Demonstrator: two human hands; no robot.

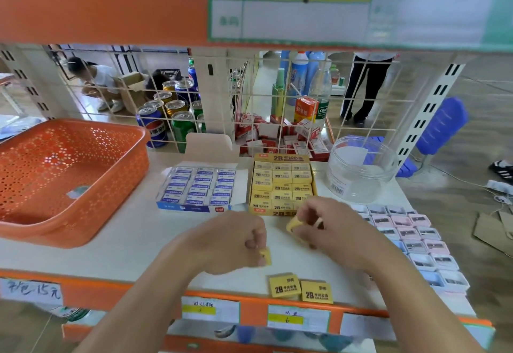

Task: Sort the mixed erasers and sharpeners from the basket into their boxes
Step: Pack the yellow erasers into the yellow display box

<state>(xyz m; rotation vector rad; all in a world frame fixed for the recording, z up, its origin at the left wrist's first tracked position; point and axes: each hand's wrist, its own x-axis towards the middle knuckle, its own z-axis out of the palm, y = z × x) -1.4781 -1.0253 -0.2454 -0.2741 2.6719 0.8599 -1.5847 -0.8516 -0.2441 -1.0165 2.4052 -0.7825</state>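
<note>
L hand (pixel 236 241) is low over the white shelf (pixel 133 241). Its fingers are curled & the tips pinch a small yellow eraser (pixel 266 257). R hand (pixel 330 227) is just beside it, a bit further back. Its fingers are curled round a yellow piece (pixel 293 225). That piece is too blurry to tell what it is. The 2 hands are near each other but not touching.

2 more flat erasers lie on the shelf near the front edge, just beside each other, both w/ "2B" on top: the left flat eraser (pixel 285 286) & the right flat eraser (pixel 317 292). They sit below the hands, nearer the person.

Behind the hands is the yellow box (pixel 281 212). It is open & packed w/ rows of the same yellow erasers. Just left of it is the blue box (pixel 194 208), also open, full of blue & white erasers in 3 rows.

The orange basket (pixel 69 227) is at the far left of the shelf, well apart from the hands. It has little holes all over. A small pale scrap (pixel 77 191) lies on its bottom.

On the right side of the shelf are the sharpeners (pixel 410 238), pink, blue & white, set in neat rows. Can't tell if they sit in a box. Behind them stands a clear round jar (pixel 361 169).

A wire grid (pixel 166 89) is at the back of the shelf, w/ drink cans (pixel 177 114) behind it. Paper price tags (pixel 298 319) hang on the orange front edge.
</note>
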